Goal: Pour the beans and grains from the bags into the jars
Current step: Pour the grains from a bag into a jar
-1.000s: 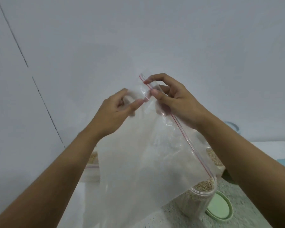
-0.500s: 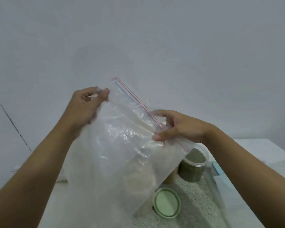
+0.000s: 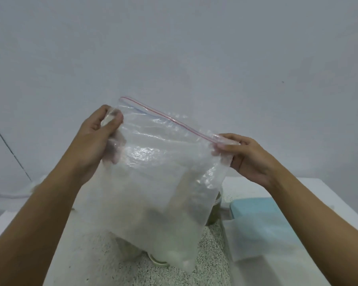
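1. Hands hold a clear zip bag point(image 3: 163, 172) mid-frame: left hand point(image 3: 95, 137) grips its upper-left corner, right hand point(image 3: 246, 155) pinches the red-striped zip end.
2. Jar point(image 3: 215, 207) of green beans sits behind the bag, largely hidden.

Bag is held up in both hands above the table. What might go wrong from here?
1. The zip bag hangs in front of the jar of green beans and hides most of it, so its lower edge may brush and tip the jar.
2. The left hand and right hand hold the slick film only near its top, so one side could slip free.
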A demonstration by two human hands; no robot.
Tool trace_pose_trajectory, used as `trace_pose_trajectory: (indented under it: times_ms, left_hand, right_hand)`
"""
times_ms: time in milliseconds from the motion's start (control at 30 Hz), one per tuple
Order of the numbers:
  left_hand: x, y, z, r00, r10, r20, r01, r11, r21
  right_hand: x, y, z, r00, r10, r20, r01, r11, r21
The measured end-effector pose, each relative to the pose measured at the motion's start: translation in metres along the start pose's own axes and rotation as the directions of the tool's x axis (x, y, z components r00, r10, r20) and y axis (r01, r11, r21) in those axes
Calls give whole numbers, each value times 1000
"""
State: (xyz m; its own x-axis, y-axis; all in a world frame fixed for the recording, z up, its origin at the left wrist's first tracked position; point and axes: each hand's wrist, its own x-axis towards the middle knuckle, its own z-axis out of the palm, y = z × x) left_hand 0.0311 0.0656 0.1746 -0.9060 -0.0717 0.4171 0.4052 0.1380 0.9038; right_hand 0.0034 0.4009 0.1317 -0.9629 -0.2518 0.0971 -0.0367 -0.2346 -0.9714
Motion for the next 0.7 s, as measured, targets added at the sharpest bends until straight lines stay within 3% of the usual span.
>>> trace_pose_trajectory:
  times_ms: [133,200,300,367,467,567,633,700]
  left_hand:
    - [-7,-1,13,997,34,73,-46,984,170]
    - [-8,-3,16,997,55,60,-68,968,242]
    - [-9,-7,28,997,60,47,-69,978,199]
    - [-9,-10,37,998,57,22,-60,983,173]
    - [-7,-19,48,998,63,2,-62,988,138]
    - [-9,-27,60,998,61,13,-62,995,75]
    - [-12,-29,70,999,43,20,-43,999,1]
    - [-12,-27,82,999,-4,43,7,998,-64]
  right_hand:
    - [4,0,-12,981,-1,-193,39,981,192]
    - [3,-1,-16,963,-11,-270,62,981,181]
    - [1,0,-14,942,-25,-336,81,985,154]
    - [-1,-3,-12,943,16,-332,57,976,208]
    - [-9,-2,-14,973,121,-198,-62,958,280]
    - [-20,11,-21,973,166,-161,-141,978,157]
    - [-26,21,-25,970,112,-218,-105,993,44]
    - [-30,26,-33,968,67,-240,-58,997,45]
